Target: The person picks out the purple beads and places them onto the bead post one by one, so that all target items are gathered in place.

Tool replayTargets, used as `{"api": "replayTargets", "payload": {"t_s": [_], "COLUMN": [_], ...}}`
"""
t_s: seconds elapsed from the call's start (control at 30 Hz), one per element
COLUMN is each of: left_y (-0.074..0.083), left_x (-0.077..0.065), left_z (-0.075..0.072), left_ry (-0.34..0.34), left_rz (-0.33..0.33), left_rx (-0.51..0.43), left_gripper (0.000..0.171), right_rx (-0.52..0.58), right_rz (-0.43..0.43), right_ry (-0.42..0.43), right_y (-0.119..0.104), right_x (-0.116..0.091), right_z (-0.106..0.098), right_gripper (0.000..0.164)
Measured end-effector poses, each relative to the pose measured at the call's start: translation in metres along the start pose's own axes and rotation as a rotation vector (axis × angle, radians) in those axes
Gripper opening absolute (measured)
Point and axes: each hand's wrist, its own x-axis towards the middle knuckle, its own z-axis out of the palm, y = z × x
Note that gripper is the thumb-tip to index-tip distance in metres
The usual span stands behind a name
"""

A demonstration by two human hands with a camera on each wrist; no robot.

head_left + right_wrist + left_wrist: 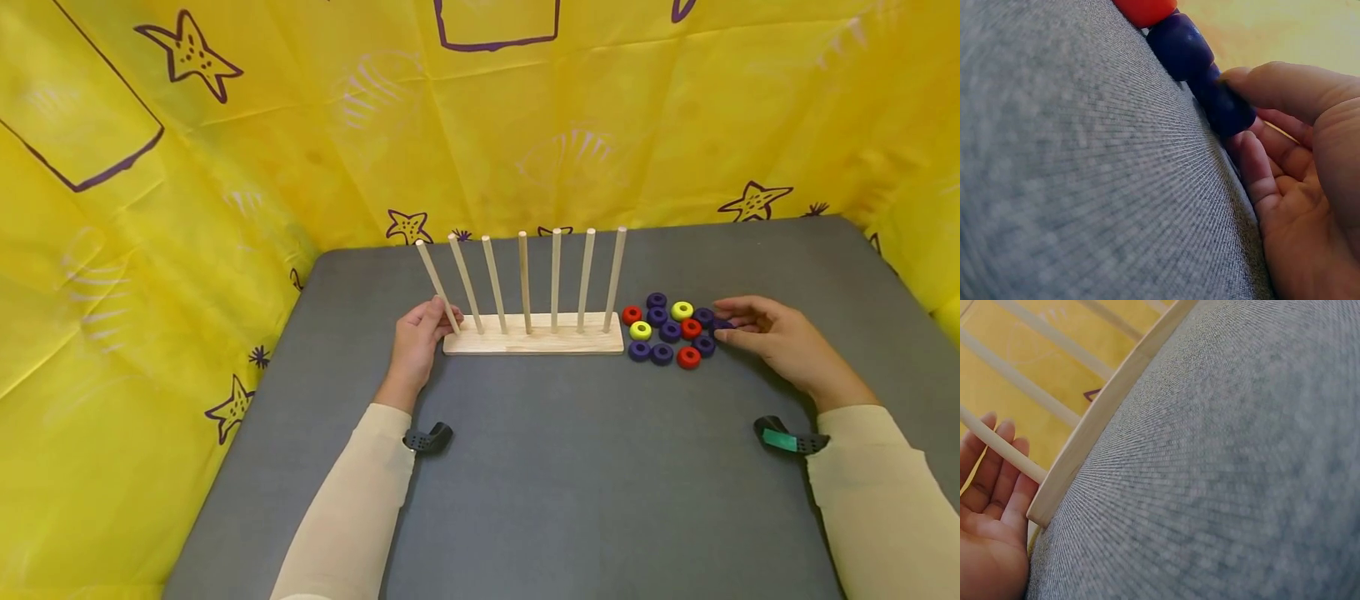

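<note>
A pale wooden stand (532,342) with a row of several upright pegs sits toward the back of the table. My left hand (417,343) is at its left end, the fingers relaxed and fairly straight behind the leftmost peg (1007,447); whether they touch it I cannot tell. Right of the stand lies a loose cluster of small rings: dark blue, red (688,358) and yellow (682,311). At the cluster's right edge my right hand (787,346) pinches a dark blue ring (1235,115) between thumb and fingers, close to the tabletop. Another dark blue ring (1180,47) is beside it.
The grey cloth-covered table (585,483) spreads in front of the stand and between the forearms. Yellow patterned fabric (480,142) hangs behind the table and along its sides. Dark bands (429,438) with protruding parts are on both wrists.
</note>
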Motion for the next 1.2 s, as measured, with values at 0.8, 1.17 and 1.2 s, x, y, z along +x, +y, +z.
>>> {"api": "replayTargets", "payload": {"t_s": [0.8, 1.17, 1.2], "left_y": [0.0017, 0.0014, 0.0011], "left_x": [-0.0014, -0.0021, -0.0020], "left_z": [0.0001, -0.0010, -0.0011], "left_ry": [-0.009, 0.000, -0.001], "left_rz": [-0.015, -0.028, -0.028], "left_rx": [0.055, 0.052, 0.050], "left_gripper": [0.049, 0.047, 0.047], "right_rx": [0.089, 0.075, 0.081], "right_rz": [0.030, 0.069, 0.062], "right_ry": [0.163, 0.151, 0.152], "right_y": [0.0016, -0.0029, -0.0033], "right_x": [-0.0040, -0.0052, -0.0055], "right_z": [-0.0006, 0.0012, 0.0014], "right_gripper": [0.047, 0.050, 0.049]}}
